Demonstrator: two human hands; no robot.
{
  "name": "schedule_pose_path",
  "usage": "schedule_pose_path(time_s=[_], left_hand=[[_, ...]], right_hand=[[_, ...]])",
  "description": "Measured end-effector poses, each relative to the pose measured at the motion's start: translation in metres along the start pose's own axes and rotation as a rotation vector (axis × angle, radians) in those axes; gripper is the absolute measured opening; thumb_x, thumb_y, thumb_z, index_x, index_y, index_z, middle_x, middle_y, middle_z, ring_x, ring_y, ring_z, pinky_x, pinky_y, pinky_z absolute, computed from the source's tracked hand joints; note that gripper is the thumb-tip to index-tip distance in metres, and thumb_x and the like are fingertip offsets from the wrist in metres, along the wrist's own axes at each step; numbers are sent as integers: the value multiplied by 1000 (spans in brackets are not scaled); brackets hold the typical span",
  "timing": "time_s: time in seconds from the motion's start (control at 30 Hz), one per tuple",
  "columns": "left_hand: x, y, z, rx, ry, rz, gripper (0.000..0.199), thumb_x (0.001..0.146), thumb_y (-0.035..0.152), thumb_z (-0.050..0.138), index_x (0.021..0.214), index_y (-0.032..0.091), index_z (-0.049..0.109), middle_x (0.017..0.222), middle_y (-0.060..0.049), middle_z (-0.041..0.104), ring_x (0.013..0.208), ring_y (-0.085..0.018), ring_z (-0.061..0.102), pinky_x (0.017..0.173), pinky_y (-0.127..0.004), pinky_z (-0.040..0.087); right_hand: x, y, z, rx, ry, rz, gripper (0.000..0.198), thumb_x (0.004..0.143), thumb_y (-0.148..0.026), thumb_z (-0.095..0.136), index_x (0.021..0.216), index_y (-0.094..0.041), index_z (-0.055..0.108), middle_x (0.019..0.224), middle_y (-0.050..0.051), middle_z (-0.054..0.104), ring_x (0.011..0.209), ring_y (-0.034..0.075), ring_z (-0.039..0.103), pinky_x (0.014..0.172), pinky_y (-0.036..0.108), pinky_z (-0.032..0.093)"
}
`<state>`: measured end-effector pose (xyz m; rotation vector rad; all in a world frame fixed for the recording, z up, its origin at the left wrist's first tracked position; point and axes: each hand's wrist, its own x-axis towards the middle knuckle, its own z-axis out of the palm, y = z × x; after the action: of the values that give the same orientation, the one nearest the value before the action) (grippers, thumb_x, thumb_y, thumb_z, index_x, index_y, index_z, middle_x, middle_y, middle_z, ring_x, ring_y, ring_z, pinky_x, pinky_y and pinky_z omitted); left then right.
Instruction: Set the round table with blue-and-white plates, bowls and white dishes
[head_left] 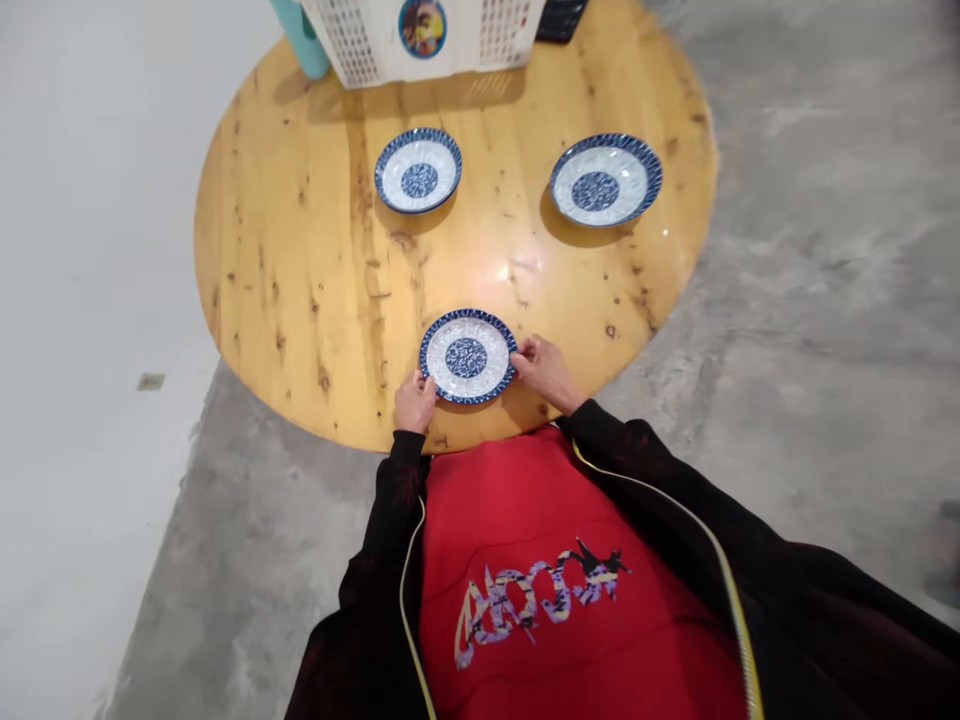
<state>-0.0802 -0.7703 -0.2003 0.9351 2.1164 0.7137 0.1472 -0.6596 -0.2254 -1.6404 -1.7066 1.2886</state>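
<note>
**Both hands on the near plate at a round wooden table**

A teal container (304,35) stands at the far left edge of the round wooden table (300,270), touching or just beside a white slatted basket (420,35) with a round sticker on its front; a dark object (559,18) is cut off by the frame just beyond the basket. Nearer, two blue-and-white patterned plates lie well apart: the far left plate (418,170) and the far right plate (606,180), both flat on the wood. A third, the near plate (467,356), sits close to the table edge in front of the person, who wears a red top and a dark jacket. The left hand (414,402) grips its lower left rim with fingers curled together, thumb on the rim; the right hand (546,370) holds the right rim, fingertips bunched and pinching the edge. Whether the plate rests fully on the wood or is slightly raised cannot be told. Handled well, a shallow glazed plate like this wants an even grip on opposite sides, kept level, and moved or set down gently so the rim does not knock the table. It lies near the edge, so a place further onto the table looks safer. The floor (825,300) around is bare grey concrete
</note>
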Motion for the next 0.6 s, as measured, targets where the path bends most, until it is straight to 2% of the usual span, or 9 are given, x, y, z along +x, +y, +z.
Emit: schedule_pose_path(time_s=[0.3, 0.6], left_hand=[[-2, -1, 6, -33, -7, 10, 31, 94, 28, 54, 69, 26, 37, 60, 3, 60, 69, -20, 71, 68, -27, 44], [7, 1, 10, -64, 6, 24, 31, 95, 26, 54, 69, 25, 37, 59, 3, 61, 69, -20, 72, 67, -27, 44]], right_hand=[[3, 5, -4, 64, -6, 28, 11, 74, -24, 61, 73, -24, 51, 56, -2, 57, 52, 17, 57, 56, 30, 45], [15, 10, -2, 2, 44, -3, 8, 72, -25, 61, 72, -24, 53, 57, 0, 58, 58, 19, 58, 60, 31, 45]])
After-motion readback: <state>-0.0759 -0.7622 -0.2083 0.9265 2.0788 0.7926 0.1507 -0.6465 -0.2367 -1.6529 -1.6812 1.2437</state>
